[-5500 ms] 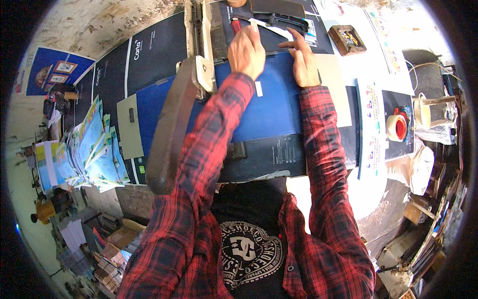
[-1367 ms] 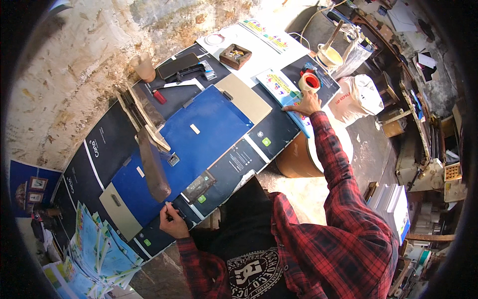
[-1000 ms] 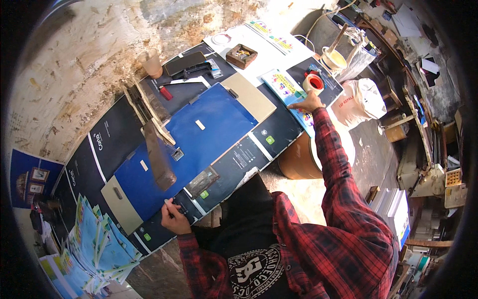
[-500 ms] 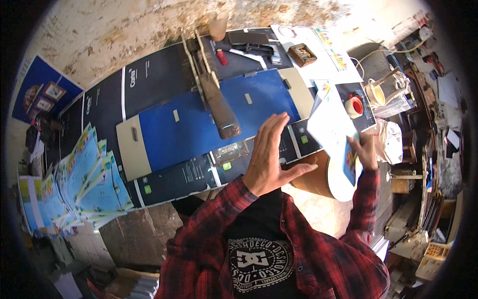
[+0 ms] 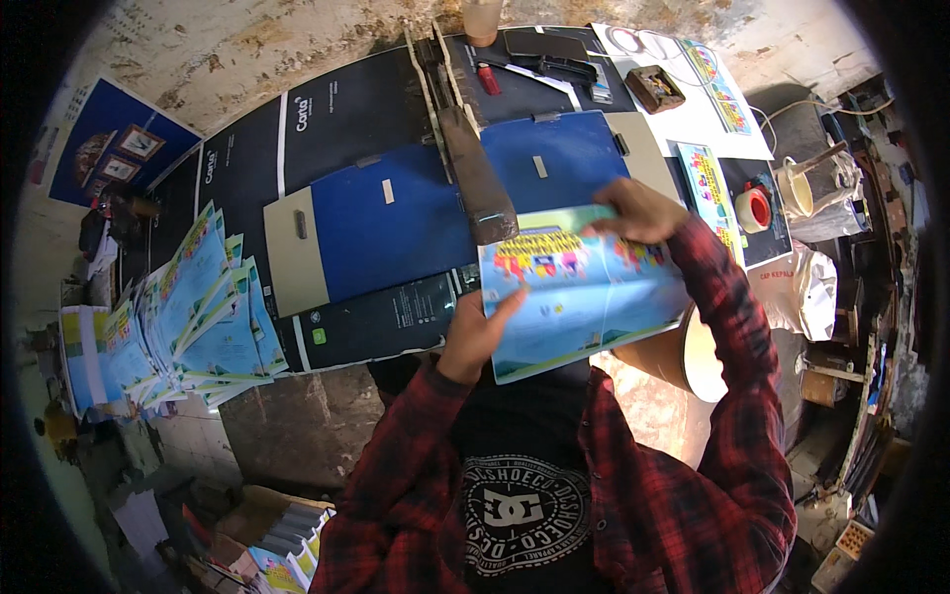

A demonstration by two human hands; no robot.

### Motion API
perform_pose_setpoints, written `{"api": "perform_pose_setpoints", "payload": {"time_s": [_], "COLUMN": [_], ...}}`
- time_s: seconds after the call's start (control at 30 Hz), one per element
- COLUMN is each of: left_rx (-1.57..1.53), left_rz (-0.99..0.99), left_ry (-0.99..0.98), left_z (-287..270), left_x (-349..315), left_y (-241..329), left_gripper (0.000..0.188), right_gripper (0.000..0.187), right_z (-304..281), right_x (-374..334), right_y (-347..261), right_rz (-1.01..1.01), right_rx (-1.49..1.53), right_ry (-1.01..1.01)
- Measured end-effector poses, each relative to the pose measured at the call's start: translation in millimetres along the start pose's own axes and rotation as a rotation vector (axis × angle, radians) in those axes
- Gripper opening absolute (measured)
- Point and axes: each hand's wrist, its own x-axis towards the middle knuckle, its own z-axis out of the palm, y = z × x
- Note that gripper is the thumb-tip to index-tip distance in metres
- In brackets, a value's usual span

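A light-blue printed paper cover (image 5: 554,322) with bright coloured lettering lies spread in front of me, a crease down its middle. My left hand (image 5: 477,335) grips its left edge, thumb on top and the fingers mostly hidden. At the far edge, my right hand (image 5: 641,211) is closed on the paper with bent fingers, slightly blurred. Just beyond the cover is a long lever arm with a worn brown handle (image 5: 480,188), its end close to the paper's far left corner. It stands over a blue board (image 5: 376,233) with beige ends.
Fanned light-blue printed papers (image 5: 213,317) stand at the left. Tape (image 5: 753,209), a cup with a stick (image 5: 795,188) and printed sheets (image 5: 709,193) are at the right. A wooden box (image 5: 655,89), phone (image 5: 546,45) and red lighter (image 5: 488,79) sit at the back.
My right hand has brought the cover from the right to the middle, where it now lies spread. My left hand, open before, has lowered and taken the left edge. The view has shifted.
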Motion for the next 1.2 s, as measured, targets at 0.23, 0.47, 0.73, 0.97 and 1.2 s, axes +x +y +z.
{"api": "perform_pose_setpoints", "payload": {"time_s": [0.23, 0.47, 0.73, 0.97, 1.2], "left_rx": [-0.23, -0.422, -0.038, -0.01, -0.103], "left_rz": [0.086, -0.005, -0.102, -0.192, -0.232], "left_ry": [0.211, 0.227, 0.272, 0.23, 0.384], "left_z": [-51.8, -103.8, -117.4, -185.9, -91.0], "left_x": [72.9, 84.7, 71.3, 96.3, 125.6], "left_y": [-26.1, 6.3, 52.2, -4.3, 20.6], "left_gripper": [0.03, 0.035, 0.038, 0.047, 0.032], "right_gripper": [0.06, 0.07, 0.071, 0.071, 0.081], "right_z": [29.0, 93.6, 126.4, 122.5, 117.2], "right_x": [87.2, 37.8, 77.6, 78.0, 67.2], "right_y": [3.2, -21.4, -48.9, -43.6, -0.6], "right_rz": [0.003, 0.102, 0.158, 0.222, 0.328], "right_rx": [-0.259, -0.209, -0.076, -0.015, -0.04], "right_ry": [0.693, 0.886, 0.862, 0.931, 0.914]}}
